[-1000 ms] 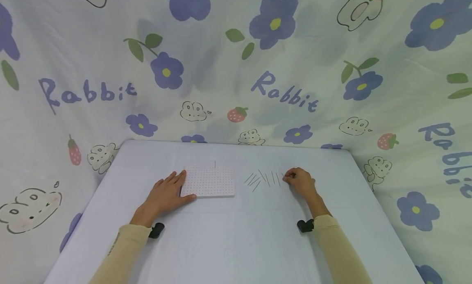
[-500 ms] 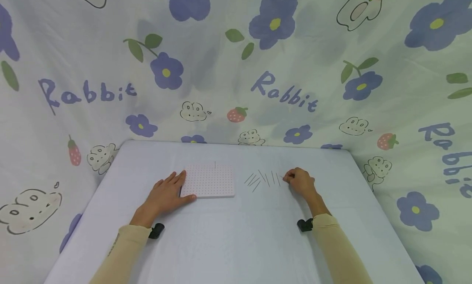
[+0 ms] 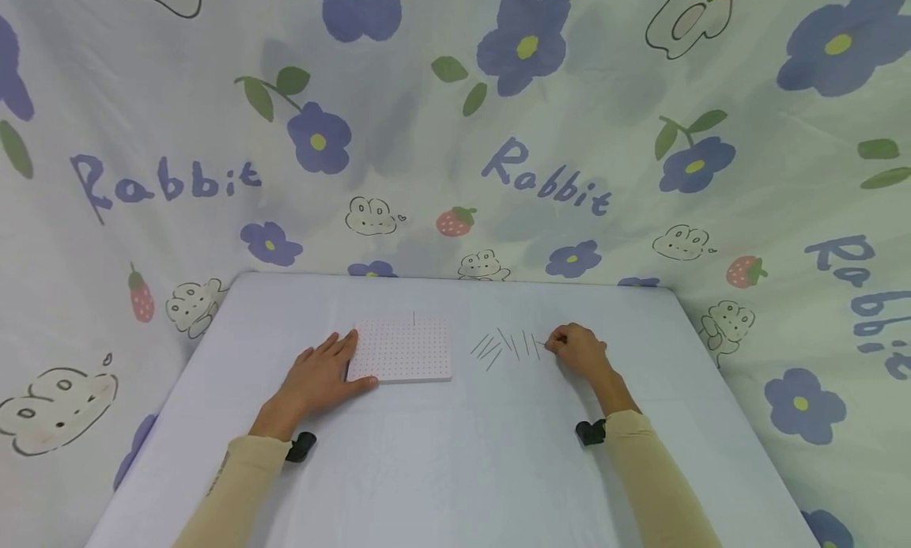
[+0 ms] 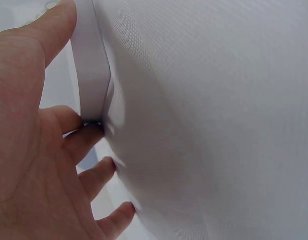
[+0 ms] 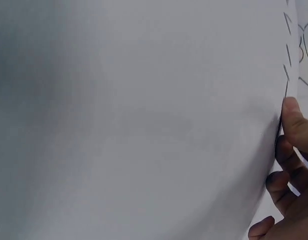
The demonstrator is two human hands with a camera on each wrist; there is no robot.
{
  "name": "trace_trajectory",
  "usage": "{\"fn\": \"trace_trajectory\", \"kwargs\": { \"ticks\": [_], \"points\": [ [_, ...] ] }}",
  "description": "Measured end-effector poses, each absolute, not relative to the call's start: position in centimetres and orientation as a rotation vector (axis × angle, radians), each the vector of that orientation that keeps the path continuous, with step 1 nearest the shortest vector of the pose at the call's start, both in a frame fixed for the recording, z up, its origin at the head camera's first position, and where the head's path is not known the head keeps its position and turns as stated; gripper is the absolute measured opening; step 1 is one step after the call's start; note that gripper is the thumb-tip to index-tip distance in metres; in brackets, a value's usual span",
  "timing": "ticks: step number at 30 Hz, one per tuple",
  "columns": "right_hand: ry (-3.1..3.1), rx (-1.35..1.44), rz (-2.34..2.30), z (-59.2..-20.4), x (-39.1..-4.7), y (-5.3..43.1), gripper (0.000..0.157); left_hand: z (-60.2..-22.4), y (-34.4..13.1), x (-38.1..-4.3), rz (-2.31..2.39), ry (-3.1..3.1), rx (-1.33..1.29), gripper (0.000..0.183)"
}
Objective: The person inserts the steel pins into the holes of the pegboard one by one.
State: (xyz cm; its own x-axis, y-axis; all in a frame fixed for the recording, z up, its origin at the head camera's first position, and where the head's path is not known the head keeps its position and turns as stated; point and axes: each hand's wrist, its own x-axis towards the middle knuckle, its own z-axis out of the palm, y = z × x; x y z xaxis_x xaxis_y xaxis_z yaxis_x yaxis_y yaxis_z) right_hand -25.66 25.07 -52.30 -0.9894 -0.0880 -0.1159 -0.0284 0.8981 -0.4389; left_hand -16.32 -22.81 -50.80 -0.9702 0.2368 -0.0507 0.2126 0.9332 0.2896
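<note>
A white board (image 3: 402, 354) with a grid of small holes lies left of centre on the table. One thin dark stick (image 3: 414, 319) stands upright near its far edge. My left hand (image 3: 316, 380) rests against the board's near left corner, fingers spread, thumb along the near edge; in the left wrist view the other fingertips touch the cloth beside the board's side wall (image 4: 90, 70). My right hand (image 3: 580, 352) is down at the table, its thumb and curled fingers pinching a thin needle-like stick (image 5: 286, 90). Several loose sticks (image 3: 510, 345) lie between the board and this hand.
A white cloth covers the table (image 3: 455, 469). Behind its far edge hangs a curtain (image 3: 420, 145) printed with flowers and rabbits. Dark wrist mounts (image 3: 302, 447) sit at both sleeves.
The pinched stick now shows more plainly beyond the right fingertips, pointing left. The left hand and board stay in place; the head view has shifted very slightly.
</note>
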Motion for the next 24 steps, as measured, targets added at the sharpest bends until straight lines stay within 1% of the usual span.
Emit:
{"fn": "trace_trajectory", "kwargs": {
  "ticks": [5,16,24],
  "points": [
    [2.910,-0.091,-0.728,-52.28,-25.68,25.44,0.012,-50.97,-22.89,-16.27,0.435,3.012,0.346,0.105],
    [2.931,-0.152,-0.628,-52.07,-25.70,25.19,0.010,-50.82,-22.87,-16.25,0.434,3.017,0.352,0.105],
    [2.930,-0.186,-0.571,-51.91,-25.61,25.13,0.012,-50.90,-22.82,-16.23,0.447,3.012,0.349,0.104]
  ]
}}
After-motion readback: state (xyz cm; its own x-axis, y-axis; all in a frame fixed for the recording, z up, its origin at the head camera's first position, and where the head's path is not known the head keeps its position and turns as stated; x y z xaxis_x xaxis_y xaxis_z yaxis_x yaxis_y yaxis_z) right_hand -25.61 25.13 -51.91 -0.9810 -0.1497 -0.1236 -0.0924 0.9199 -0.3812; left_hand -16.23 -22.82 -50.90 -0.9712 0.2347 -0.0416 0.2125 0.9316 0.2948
